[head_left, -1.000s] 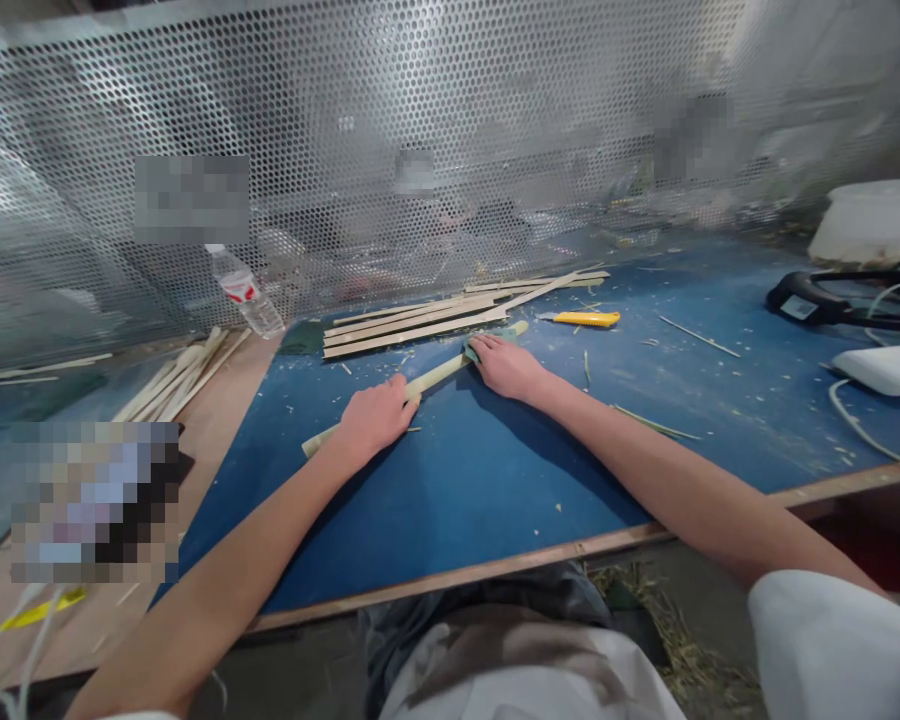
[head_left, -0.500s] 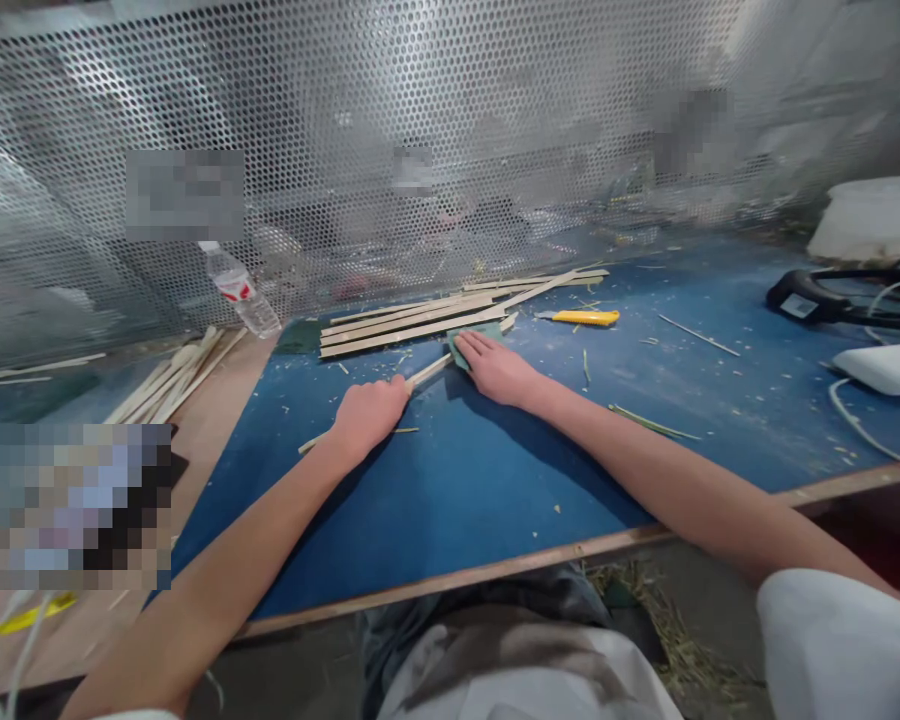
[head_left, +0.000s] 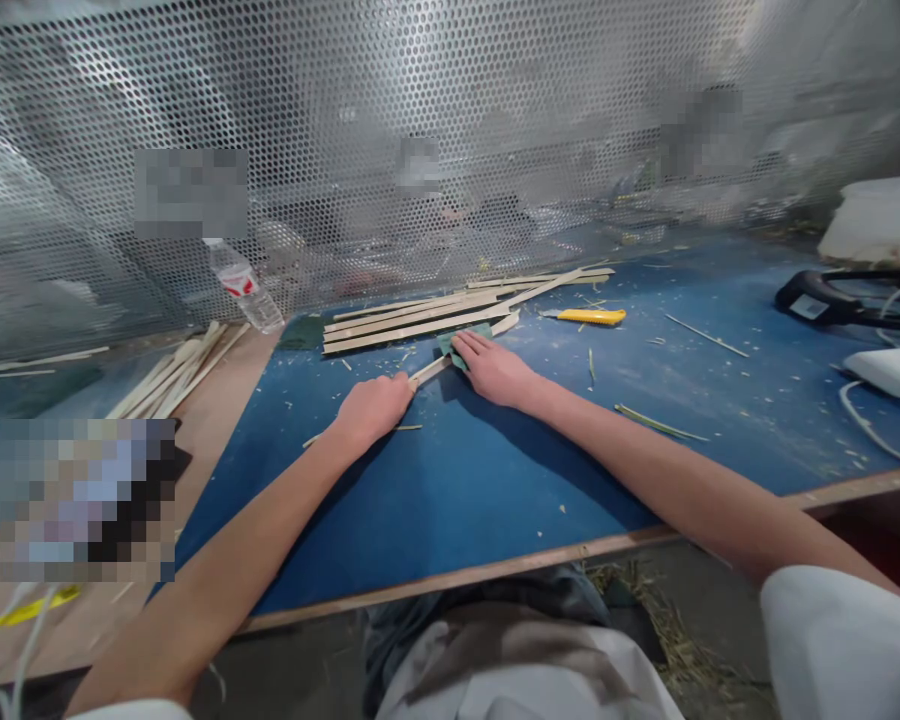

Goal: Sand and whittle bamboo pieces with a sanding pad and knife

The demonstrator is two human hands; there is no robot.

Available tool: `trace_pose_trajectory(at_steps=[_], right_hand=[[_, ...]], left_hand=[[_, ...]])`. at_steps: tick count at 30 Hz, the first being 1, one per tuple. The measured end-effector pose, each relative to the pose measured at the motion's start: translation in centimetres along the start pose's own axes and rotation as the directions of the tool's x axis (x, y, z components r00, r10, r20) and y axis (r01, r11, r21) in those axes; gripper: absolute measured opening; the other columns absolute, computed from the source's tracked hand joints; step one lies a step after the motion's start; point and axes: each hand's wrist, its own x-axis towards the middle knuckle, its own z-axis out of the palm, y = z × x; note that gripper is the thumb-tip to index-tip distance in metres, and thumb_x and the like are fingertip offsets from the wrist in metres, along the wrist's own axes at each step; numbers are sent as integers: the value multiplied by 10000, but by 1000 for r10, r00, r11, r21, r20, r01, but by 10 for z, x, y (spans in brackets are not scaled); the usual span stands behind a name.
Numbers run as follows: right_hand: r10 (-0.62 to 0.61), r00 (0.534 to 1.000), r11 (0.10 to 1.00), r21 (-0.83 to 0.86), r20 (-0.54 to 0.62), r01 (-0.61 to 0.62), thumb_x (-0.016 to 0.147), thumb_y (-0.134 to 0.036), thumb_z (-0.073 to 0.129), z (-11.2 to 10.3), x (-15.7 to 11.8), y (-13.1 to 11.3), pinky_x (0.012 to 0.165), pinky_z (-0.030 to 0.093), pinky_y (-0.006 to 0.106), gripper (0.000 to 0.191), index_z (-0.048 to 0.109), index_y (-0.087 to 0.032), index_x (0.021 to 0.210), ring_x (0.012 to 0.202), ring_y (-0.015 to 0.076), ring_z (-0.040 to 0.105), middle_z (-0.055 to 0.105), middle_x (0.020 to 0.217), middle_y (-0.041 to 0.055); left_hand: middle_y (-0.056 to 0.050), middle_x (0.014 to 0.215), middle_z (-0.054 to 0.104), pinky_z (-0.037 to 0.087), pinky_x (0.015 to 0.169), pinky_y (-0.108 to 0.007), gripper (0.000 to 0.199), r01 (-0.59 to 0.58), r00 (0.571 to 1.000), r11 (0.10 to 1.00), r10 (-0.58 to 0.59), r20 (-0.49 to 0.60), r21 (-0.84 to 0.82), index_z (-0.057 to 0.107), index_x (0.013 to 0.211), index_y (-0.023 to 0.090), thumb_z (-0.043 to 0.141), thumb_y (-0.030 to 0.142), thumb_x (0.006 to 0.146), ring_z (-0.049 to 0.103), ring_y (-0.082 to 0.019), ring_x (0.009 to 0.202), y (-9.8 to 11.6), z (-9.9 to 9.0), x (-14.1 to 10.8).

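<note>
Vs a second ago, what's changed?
Right hand slid the green pad along the held strip toward the left hand. The strip shows narrower between the hands, apparently turned. Nothing let go or newly taken: left grip on the strip, right on the pad. Unchanged: yellow knife, bottle, loose strips behind.

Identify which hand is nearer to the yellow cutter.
Right. The right hand, on the green pad, is to the left of the yellow cutter and closer to the person; the left hand, holding the pale strip, is farther left.
</note>
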Motion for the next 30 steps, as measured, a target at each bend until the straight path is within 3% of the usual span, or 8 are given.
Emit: trace_pose_trajectory(at_steps=[7,10,14,16,20,22,27,30], right_hand=[[-192,981,981,8,3,192,987,-248,457,2,3,-43,1214,351,438,533,463,-24,1471,1435,289,446,500,1518,213],[-172,985,985,30,5,172,996,-258,466,-2,4,-24,1202,371,415,510,492,-34,1454,1403,276,490,528,1496,205],[-35,999,999,30,-3,35,977,-157,409,-7,1,4,1193,382,449,479,518,-35,1428,1399,269,499,554,1463,226],[-27,1000,999,39,-10,28,966,-144,405,-5,0,-3,1197,377,467,494,507,-29,1435,1421,273,473,543,1470,235],[-179,984,981,81,0,178,973,-163,406,2,1,-33,1223,344,435,515,478,-53,1472,1462,254,415,486,1534,199],[-181,983,979,93,1,180,977,-165,396,2,2,-32,1224,343,439,517,474,-73,1481,1461,247,417,481,1543,182],[-9,1000,999,52,8,8,958,-139,398,-3,1,-6,1208,360,472,509,498,-65,1452,1426,265,465,530,1495,203],[-102,995,992,75,-9,102,963,-155,401,0,0,-22,1209,361,460,518,481,-72,1468,1442,255,444,519,1510,189]], left_hand=[[-187,1020,755,568,798,-404,491,-13,999,1000,13,-29,23,629,1174,131,256,428,1053,748,-324,944,-2,6,0],[-178,1012,757,564,816,-386,516,4,1000,1000,-4,-6,7,634,1170,139,255,469,1052,743,-312,966,0,3,-2],[-182,1005,754,561,834,-399,533,19,1000,1000,-19,19,-10,649,1148,135,263,489,1049,733,-326,1003,3,-1,-1],[-190,1001,753,563,828,-411,532,8,1000,1000,-7,12,-15,655,1137,126,273,485,1048,734,-340,1000,2,0,-1],[-191,996,754,569,799,-407,485,-10,1000,1000,10,-14,-5,638,1158,115,275,417,1053,745,-339,958,-1,4,0],[-188,995,754,573,788,-409,480,-11,1000,1000,11,-22,-7,640,1151,120,277,416,1053,746,-340,950,-2,6,0],[-197,972,751,576,791,-435,536,-12,1000,1000,12,-13,-12,665,1114,122,278,487,1046,741,-355,952,-1,7,4],[-213,989,747,574,801,-449,498,-16,1000,1000,16,-16,-4,647,1154,100,287,429,1049,739,-362,964,-1,7,3]])
